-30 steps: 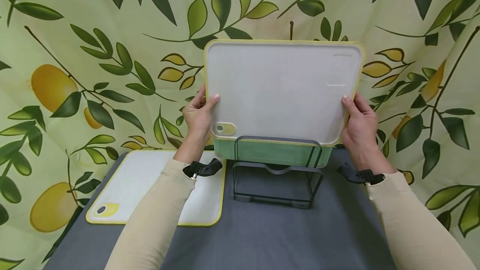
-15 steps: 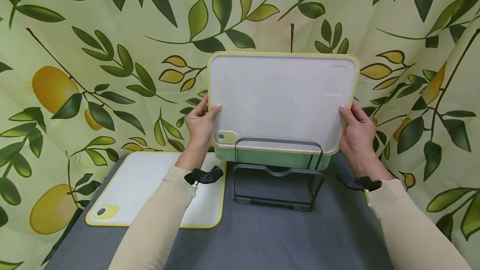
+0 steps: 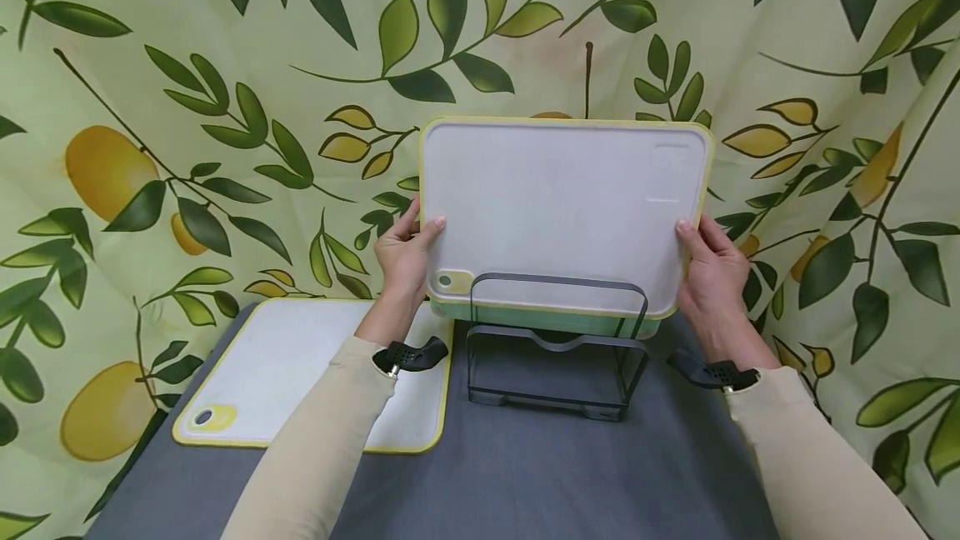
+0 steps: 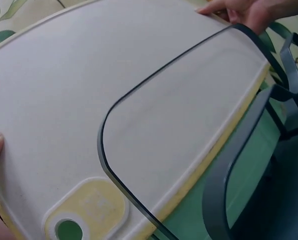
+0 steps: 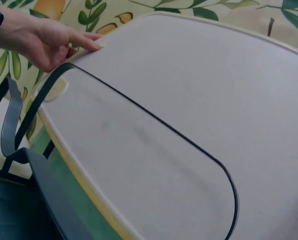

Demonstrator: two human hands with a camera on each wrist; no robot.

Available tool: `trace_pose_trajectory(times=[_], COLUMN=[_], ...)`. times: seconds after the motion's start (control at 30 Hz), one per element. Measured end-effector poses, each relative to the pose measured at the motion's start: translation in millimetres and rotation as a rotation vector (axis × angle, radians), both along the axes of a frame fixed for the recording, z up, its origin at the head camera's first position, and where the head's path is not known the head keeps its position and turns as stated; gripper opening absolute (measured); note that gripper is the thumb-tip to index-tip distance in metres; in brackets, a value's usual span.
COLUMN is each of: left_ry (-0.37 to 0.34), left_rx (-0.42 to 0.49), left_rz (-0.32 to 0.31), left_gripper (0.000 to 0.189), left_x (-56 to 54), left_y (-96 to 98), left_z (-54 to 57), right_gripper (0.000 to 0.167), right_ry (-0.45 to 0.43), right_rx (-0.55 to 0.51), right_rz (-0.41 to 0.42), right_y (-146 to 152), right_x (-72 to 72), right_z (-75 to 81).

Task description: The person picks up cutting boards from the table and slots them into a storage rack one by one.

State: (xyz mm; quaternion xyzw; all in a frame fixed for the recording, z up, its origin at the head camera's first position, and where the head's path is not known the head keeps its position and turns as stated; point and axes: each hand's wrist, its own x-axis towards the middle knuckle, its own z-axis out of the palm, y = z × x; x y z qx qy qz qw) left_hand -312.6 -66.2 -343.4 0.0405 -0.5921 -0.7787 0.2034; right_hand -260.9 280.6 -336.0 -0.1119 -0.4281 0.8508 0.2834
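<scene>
A white cutting board (image 3: 562,198) with a yellow rim stands upright, held between both hands behind the front loop of a dark wire rack (image 3: 555,340). My left hand (image 3: 405,261) grips its left edge, thumb on the white face. On the opposite edge my right hand (image 3: 714,282) pinches the board the same way. In the left wrist view the board's yellow corner patch (image 4: 89,210) shows a round hole with green behind it. A green board (image 3: 585,322) stands behind the white one, mostly hidden; only its lower strip shows. The white board's lower edge overlaps the rack's upper part.
A second white cutting board (image 3: 285,373) with a yellow rim lies flat on the grey-clothed table (image 3: 570,473) at left, partly under my left forearm. A leaf-and-fruit patterned curtain (image 3: 247,15) hangs right behind the table.
Both hands have lowered the white cutting board, so its bottom edge sits further down behind the rack's front loop. Less of the green board shows beneath it. The rack has stayed put.
</scene>
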Motion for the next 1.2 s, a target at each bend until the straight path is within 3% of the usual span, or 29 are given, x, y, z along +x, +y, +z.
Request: trace_pose_trajectory(times=[0.53, 0.97, 1.2], left_ry=[-0.057, -0.017, -0.003], left_rx=[-0.006, 0.006, 0.003], left_rz=[-0.022, -0.007, -0.007], left_gripper=[0.053, 0.053, 0.054], left_x=[0.8, 0.3, 1.3], left_y=[-2.8, 0.2, 1.0], left_z=[-13.7, -22.1, -25.3], right_gripper=[0.04, 0.042, 0.04], right_ry=[-0.071, -0.142, -0.127], right_rx=[-0.016, 0.081, 0.077], right_rz=[-0.044, -0.061, -0.056], right_y=[-2, -2, 0], right_x=[1.6, 7.8, 9.4], right_z=[-15.5, -22.5, -28.2])
